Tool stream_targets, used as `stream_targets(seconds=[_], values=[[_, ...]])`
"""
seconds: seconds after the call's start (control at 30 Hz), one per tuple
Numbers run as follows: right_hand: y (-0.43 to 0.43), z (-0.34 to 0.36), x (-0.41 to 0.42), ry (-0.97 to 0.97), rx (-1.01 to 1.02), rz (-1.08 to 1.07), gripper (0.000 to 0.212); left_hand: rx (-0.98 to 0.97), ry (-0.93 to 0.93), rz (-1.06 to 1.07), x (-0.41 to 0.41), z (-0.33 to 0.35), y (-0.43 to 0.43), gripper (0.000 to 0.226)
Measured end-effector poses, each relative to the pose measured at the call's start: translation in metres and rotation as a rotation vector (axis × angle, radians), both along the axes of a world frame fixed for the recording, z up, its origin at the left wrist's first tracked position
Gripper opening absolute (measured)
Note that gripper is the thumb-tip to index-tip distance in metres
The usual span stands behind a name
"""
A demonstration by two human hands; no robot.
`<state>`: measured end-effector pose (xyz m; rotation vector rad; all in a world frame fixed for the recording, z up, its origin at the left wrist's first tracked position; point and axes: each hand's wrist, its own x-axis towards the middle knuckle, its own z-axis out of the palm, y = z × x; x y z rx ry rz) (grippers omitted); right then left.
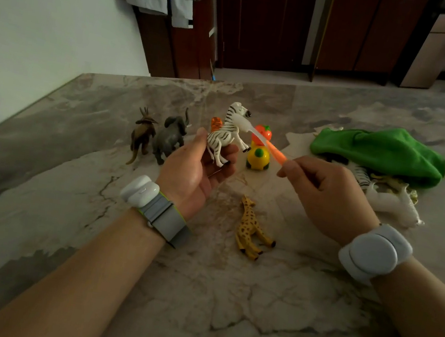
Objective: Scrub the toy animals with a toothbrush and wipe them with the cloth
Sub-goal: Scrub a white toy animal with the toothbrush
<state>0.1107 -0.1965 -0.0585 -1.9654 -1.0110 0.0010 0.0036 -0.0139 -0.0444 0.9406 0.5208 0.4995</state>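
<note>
My left hand (195, 170) grips a striped zebra toy (228, 131) by its hind legs, lifted above the marble table (76, 132). An orange and white toothbrush (260, 139) is pinched in my right hand (324, 192), its white head lying against the zebra's neck. A yellow giraffe (251, 229) lies on its side between my wrists. A brown horned animal (142, 133) and a grey elephant (170, 137) stand at the left. An orange tiger (216, 123) shows partly behind the zebra. The green cloth (382, 153) lies crumpled at the right.
A yellow toy car with an orange figure (259, 150) stands behind the toothbrush. A white animal (395, 204) and other toys (364, 175) lie beside and partly under the cloth. Dark wooden cabinets (266, 22) stand beyond the table's far edge.
</note>
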Motion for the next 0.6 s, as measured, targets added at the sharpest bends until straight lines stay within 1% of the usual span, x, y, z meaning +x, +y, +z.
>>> stream_targets(seconds=[0.17,0.23,0.37,0.4,0.53,0.6], values=[[-0.0009,0.0046,-0.0092,-0.001,-0.142,0.155,0.026,-0.026,0.003,0.010,0.0008,0.0016,-0.0014,0.044],[0.0000,0.0034,-0.0080,-0.008,-0.128,0.130,0.027,-0.040,-0.002,0.013,0.0009,0.0017,-0.0008,0.044],[0.0004,0.0010,-0.0029,0.009,-0.028,0.027,0.026,-0.013,-0.013,0.004,-0.0010,0.0003,-0.0005,0.044],[-0.0004,0.0013,-0.0028,0.011,-0.037,0.036,0.026,-0.013,-0.013,0.005,-0.0007,0.0000,-0.0007,0.044],[-0.0014,0.0033,-0.0082,0.021,-0.167,0.182,0.025,-0.036,0.011,0.010,0.0009,0.0014,0.0002,0.044],[-0.0009,0.0027,-0.0077,0.005,-0.153,0.167,0.026,-0.033,0.016,0.013,0.0013,0.0018,0.0008,0.045]])
